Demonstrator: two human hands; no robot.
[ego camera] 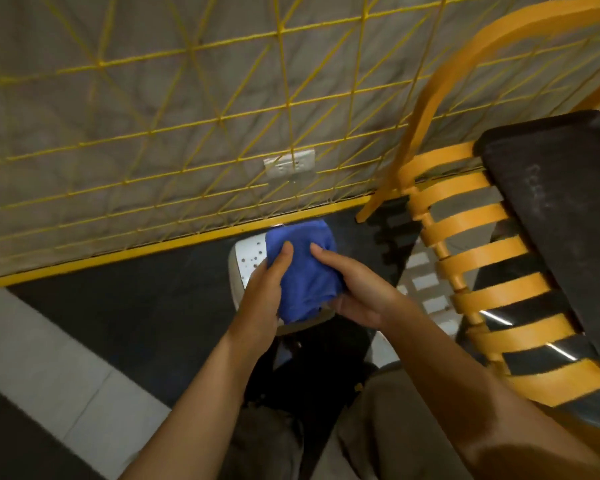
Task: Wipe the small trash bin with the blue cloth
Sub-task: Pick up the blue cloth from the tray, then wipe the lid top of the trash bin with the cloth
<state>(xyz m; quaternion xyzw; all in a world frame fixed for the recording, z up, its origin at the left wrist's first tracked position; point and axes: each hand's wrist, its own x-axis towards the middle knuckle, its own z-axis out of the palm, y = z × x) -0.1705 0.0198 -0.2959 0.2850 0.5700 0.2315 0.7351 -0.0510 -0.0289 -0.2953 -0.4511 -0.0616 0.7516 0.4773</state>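
The blue cloth (303, 271) is bunched between both my hands at the middle of the view. My left hand (262, 294) grips its left side with the thumb on top. From the right, my right hand (355, 289) holds the cloth, thumb pressed on its upper face. Beneath the cloth stands the small trash bin (246, 258), white with small dark holes; only its left part and a strip of its near rim show. The cloth covers the rest of the bin.
A yellow wire grid (187, 140) covers the wall behind, with a white outlet plate (289, 164). A yellow slatted chair (478, 258) and a dark tabletop (561, 209) stand close on the right. The floor is dark, with pale tiles (49, 368) at left. My legs are below.
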